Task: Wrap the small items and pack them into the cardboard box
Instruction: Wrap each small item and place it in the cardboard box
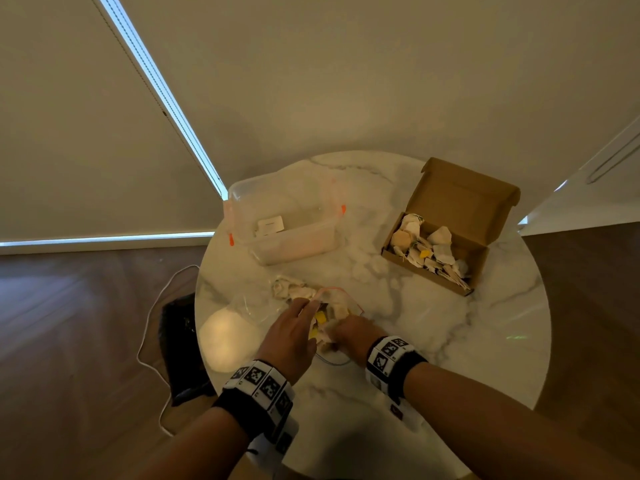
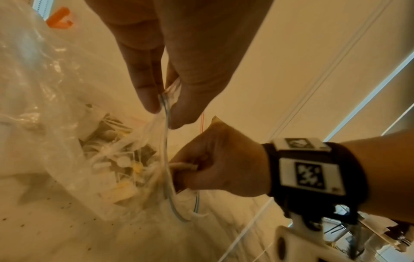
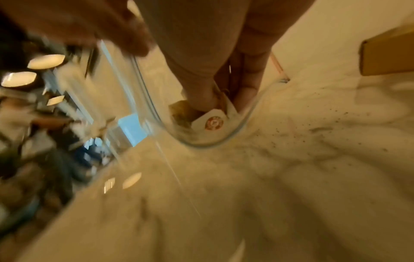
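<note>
Head view: zip bag (image 1: 337, 306) rim is pinched by left hand (image 1: 291, 336) — right hand (image 1: 349, 336) is curled inside around a small item (image 3: 211, 122). Cardboard box (image 1: 481, 216), at 2 o'clock, is filled with wrapped pieces (image 1: 424, 249).

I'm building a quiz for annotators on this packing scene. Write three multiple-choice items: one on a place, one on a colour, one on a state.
1. Where is the cardboard box?
A. far right of the table
B. on the floor
C. inside the clear tub

2. What colour are the clips on the clear tub?
A. green
B. orange
C. black

3. The cardboard box is:
A. taped shut
B. flattened
C. open, with wrapped items inside

Answers: 1 A, it sits at the far right of the table; 2 B, the clips show orange; 3 C, its lid stands up over paper bundles.
</note>
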Demonstrator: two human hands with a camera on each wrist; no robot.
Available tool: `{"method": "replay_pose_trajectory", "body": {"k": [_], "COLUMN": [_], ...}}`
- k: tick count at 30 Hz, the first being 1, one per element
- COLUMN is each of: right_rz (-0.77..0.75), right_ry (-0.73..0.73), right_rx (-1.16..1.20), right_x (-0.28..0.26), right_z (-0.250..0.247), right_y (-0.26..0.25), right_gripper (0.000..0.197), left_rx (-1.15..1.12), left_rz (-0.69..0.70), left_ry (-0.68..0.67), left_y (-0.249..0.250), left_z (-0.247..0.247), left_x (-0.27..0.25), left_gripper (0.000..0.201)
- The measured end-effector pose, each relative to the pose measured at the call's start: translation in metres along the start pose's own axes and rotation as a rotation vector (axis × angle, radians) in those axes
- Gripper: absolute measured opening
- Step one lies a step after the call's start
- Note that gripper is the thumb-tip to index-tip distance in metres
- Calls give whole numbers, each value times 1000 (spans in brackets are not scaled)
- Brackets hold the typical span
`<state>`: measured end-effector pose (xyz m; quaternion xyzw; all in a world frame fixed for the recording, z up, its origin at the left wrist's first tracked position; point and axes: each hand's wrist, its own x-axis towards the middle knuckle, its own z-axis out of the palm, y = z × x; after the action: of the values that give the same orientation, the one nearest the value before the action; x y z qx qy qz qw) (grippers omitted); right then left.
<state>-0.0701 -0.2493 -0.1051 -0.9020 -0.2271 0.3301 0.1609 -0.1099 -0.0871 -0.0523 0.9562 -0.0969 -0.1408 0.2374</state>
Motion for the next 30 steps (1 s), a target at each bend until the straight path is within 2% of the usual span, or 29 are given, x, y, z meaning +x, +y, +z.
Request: {"method": "replay_pose_trajectory", "body": {"k": [3,5,7,11,14,16,19,23,26,30], "right_rz": [-49,-67,-74,-29,-27,-33,-39,-33,-10,40], "right_ry": [170,260,294,300,319,327,320,284,279,307], "right_rx": [268,385,472,677,721,736,781,786,765,847], "right_x": [-18,-36,-54,-85,-101,-108,-118,-128,-132,-136], "right_z": [-11,-28,-47,-87,-113,-127,-144,-164,-176,-183], "right_y": [6,7,11,28,40,41,35,23,22,16], "right_gripper": [30,20,7,7,14,11,10,11,21,18], "left_rx": [-9,-23,-27,-85,-267,-507,-770,-840,-1044,-1053], "left_rz": [1,0,12,121,180,221,245,223,110,90], "left_ry": [38,57,47,0,58,90,-27,-204,-258,-197], "left_y": [-5,-7,-10,-12,3,29,73,100,108,117], "left_z": [-1,0,1,1,-19,-40,-64,-68,-71,-77], "left_x": [4,7,9,16,29,37,47,59,59,56], "left_gripper": [66,64,62,43,26,34,39,46,34,21]}}
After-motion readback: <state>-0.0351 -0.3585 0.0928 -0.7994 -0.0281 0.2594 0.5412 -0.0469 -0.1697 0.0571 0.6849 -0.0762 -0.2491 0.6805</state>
